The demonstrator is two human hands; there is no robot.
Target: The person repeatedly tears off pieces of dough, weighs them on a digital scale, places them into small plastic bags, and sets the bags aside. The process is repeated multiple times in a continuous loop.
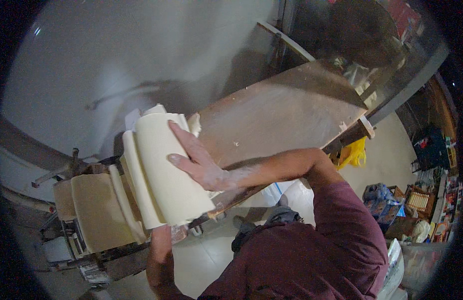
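A thick, pale cream sheet of what looks like dough point(166, 165) is folded over in layers in front of me, with ragged ends. My right hand point(199, 161) lies across its upper face, thumb and fingers pressed along the fold; whitish powder coats the hand and wrist. My left forearm point(161, 249) comes up from below, and the left hand is hidden behind the lower end of the sheet. Beneath and beside the sheet are a tan, rounded machine part point(98, 212) and a long wooden board point(269, 116).
A large grey panel point(179, 45) rises beyond the board. Yellow plastic point(353, 152) hangs under the board's right end, near a projecting wooden piece point(366, 127). Packages point(383, 204) and a wooden crate point(419, 200) stand on the floor at right.
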